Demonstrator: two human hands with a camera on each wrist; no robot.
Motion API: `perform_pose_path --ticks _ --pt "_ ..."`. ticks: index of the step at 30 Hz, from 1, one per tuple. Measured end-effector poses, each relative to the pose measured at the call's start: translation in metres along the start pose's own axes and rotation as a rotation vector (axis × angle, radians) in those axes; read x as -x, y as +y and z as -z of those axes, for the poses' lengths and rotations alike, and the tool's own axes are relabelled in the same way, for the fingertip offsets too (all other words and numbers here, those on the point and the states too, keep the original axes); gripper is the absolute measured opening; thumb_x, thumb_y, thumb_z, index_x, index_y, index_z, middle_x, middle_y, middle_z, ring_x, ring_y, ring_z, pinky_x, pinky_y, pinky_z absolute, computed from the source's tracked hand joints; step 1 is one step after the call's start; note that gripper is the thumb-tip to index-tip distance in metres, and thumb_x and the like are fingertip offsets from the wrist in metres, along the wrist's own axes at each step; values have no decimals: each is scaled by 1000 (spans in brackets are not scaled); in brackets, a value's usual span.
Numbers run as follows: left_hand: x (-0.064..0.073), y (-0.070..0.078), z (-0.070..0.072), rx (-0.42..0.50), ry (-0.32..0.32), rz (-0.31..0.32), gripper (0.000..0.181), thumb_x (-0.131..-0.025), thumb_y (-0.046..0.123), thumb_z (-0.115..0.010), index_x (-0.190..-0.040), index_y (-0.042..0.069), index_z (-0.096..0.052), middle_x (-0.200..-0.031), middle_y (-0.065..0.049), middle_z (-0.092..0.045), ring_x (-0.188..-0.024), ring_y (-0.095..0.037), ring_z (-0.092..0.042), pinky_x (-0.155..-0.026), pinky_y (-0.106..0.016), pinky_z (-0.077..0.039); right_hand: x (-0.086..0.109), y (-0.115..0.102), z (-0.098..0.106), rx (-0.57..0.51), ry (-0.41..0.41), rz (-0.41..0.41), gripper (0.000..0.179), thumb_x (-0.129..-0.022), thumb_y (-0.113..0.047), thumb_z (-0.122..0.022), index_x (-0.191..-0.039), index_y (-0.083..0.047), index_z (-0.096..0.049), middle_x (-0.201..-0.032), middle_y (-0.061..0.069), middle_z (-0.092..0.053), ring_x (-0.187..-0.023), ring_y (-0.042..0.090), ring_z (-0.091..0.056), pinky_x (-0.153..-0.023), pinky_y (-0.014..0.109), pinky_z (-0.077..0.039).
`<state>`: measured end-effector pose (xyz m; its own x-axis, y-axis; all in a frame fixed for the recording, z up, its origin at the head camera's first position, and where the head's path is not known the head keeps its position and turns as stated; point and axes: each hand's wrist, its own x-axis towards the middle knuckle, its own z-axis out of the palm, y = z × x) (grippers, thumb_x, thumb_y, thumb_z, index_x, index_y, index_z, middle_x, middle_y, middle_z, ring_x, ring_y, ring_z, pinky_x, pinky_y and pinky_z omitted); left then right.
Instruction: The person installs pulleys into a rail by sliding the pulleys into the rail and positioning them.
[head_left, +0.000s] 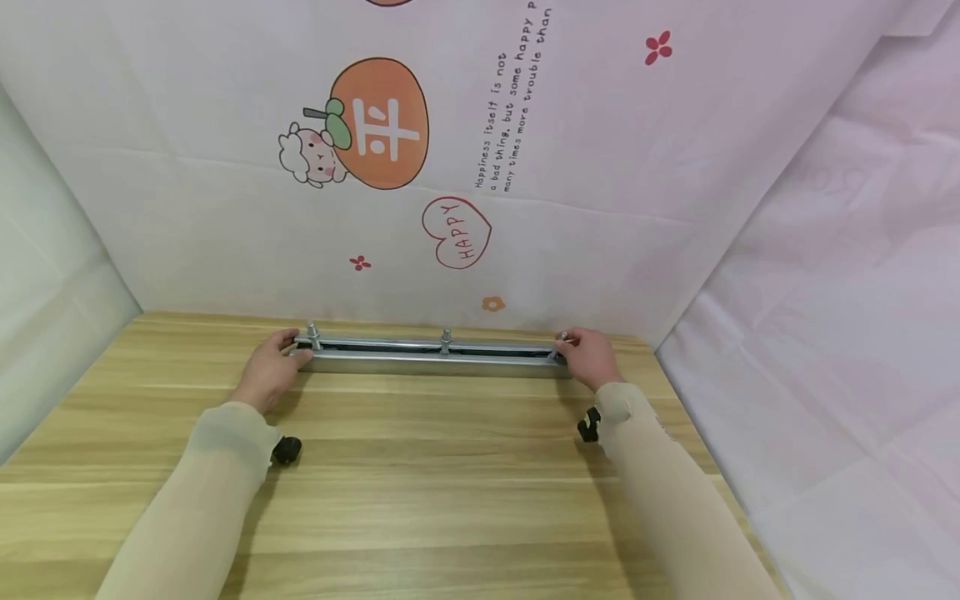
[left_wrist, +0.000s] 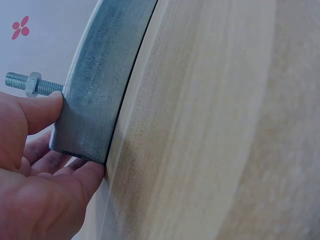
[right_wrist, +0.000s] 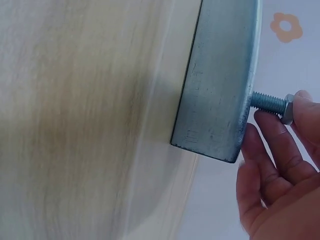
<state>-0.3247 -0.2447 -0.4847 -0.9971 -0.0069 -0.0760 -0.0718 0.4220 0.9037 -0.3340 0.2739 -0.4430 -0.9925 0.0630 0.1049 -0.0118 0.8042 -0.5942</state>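
Observation:
A long grey metal strut channel lies across the far part of the wooden table, its slot facing up. Three threaded bolts stand up from the slot: a left bolt, a middle bolt and one at the right end. My left hand grips the channel's left end, thumb on the top edge beside the left bolt, fingers at the end face. At the other end, my right hand pinches the hex nut on the right bolt, with a fingertip under the thread. Another nut sits partway up the left bolt.
The wooden table runs toward me. A printed white cloth rises right behind the channel, with more white cloth along the right side and at the left. A small black device sits at each wrist.

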Motion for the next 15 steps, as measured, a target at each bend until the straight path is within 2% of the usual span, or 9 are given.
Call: perform_pose_path --ticks 9,15 --pt "3 0 2 -16 -21 7 66 -107 24 -49 -159 3 -15 -161 -25 -17 -142 -47 -22 -110 -58 -29 1 1 -2 -14 16 10 27 -101 -22 -61 -118 -4 -70 -109 13 -68 -98 29 -62 -79 44 -51" --pt "2 2 1 -18 -17 2 66 -106 22 -50 -159 2 -17 -160 -25 -18 -142 -47 -23 -111 -57 -29 0 4 -2 -34 19 3 23 -100 -23 -61 -113 -7 -71 -109 13 -69 -97 29 -62 -78 43 -51"
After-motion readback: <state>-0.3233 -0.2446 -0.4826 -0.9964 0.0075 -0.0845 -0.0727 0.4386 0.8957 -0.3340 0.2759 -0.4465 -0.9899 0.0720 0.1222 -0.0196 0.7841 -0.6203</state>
